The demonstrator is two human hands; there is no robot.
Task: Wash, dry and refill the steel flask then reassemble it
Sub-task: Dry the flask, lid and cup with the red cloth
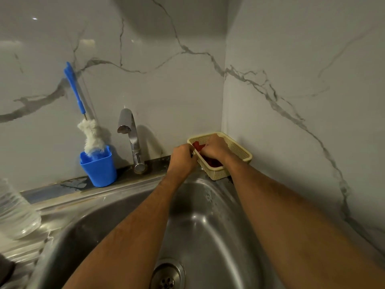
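Now | both hands (left (183, 157), right (215, 147)) closed on red cloth (198, 146) | in cream basket (237, 150) beside sink (208, 215)

Sink basin (208, 226) fills foreground, drain (167, 275) at near edge. Tap (130, 138) behind basin on back ledge, against rear wall. Cup (100, 168) left of tap on same ledge; bottle brush (85, 113) stands in cup, handle leaning on wall. Basket (233, 155) right of tap, in corner where rear and right walls meet, at basin's far right rim. Cloth-like item (210, 161) lies in basket. Left hand (183, 159) at basket's left rim; right hand (214, 148) inside basket. Clear bottle (14, 209) far left, on counter beside basin.
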